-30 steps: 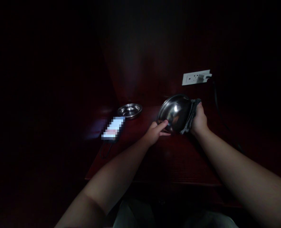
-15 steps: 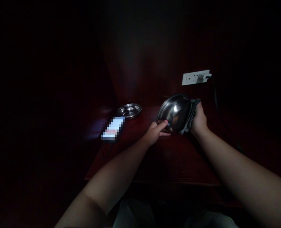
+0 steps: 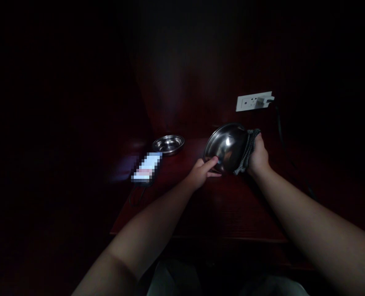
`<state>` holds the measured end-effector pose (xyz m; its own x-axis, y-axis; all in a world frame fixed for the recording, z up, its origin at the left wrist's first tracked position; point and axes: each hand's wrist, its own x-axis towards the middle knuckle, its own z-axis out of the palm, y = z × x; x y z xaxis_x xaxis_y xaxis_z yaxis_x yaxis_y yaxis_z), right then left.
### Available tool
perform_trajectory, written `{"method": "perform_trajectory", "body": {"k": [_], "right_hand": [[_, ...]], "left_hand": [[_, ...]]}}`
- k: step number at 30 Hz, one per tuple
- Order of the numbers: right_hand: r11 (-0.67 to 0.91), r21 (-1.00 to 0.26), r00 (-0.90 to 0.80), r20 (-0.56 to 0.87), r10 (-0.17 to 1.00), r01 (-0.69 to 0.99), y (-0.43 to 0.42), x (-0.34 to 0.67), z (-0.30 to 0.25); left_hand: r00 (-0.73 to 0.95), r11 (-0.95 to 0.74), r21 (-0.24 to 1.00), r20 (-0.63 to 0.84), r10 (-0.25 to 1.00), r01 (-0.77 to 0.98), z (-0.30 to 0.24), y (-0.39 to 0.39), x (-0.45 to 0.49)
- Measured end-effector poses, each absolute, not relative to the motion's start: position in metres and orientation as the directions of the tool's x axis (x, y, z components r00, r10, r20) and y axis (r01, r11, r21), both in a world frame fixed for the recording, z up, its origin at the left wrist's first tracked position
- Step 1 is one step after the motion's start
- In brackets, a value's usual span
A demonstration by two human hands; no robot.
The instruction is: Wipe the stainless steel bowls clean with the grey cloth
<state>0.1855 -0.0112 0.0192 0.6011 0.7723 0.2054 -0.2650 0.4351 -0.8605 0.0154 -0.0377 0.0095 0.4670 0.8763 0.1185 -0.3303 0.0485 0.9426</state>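
A shiny metal bowl (image 3: pixel 227 146) is held tilted on its side above the dark red table, its rounded outside toward me. My left hand (image 3: pixel 201 172) grips its lower left rim, thumb on the outer wall and the other fingers partly hidden. Against the bowl's right side, my right hand (image 3: pixel 259 155) presses a grey knitted cloth (image 3: pixel 247 153), with its fingers mostly out of sight behind the cloth. Further left, a second, shallower metal bowl (image 3: pixel 169 144) stands upright on the table.
A lit phone (image 3: pixel 147 167) with a cable (image 3: pixel 136 196) lies near the left edge of the table (image 3: pixel 225 218). On the back wall is a white power socket (image 3: pixel 253 101) with a plug in it, and a dark cord (image 3: pixel 280 123) hangs down from there. The surroundings are very dark.
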Motion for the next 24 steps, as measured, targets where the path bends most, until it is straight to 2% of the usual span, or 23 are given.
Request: {"method": "perform_trajectory", "body": {"k": [20, 24], "right_hand": [[0.453, -0.85, 0.586, 0.229, 0.777, -0.269, -0.0072, 0.1879, 0.0148], [0.475, -0.814, 0.565, 0.23, 0.792, -0.335, -0.0055, 0.1876, 0.0147]], "left_hand": [[0.463, 0.044, 0.946, 0.117, 0.879, -0.323, 0.0104, -0.0396, 0.015], [0.459, 0.03, 0.946, 0.128, 0.879, -0.322, 0.0102, -0.039, 0.0151]]}}
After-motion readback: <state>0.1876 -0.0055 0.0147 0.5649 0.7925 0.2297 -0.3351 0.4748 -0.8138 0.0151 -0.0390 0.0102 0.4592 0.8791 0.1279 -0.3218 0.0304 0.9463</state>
